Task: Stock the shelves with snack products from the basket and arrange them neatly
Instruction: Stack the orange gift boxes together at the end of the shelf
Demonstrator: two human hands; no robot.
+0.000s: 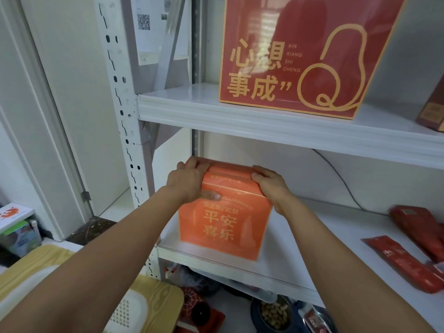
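Observation:
An orange snack box [223, 222] with yellow Chinese lettering stands upright at the left end of the middle white shelf [300, 265]. My left hand [189, 181] grips its upper left corner, fingers over the top and thumb on the front. My right hand [271, 183] grips the upper right corner the same way. The box's lower right edge looks blurred.
A large red gift box [300, 56] stands on the upper shelf [240, 116]. Red snack packets [403, 263] lie at the right of the middle shelf. A white perforated upright [125, 131] frames the left side. A yellow and white basket [125, 306] sits below left.

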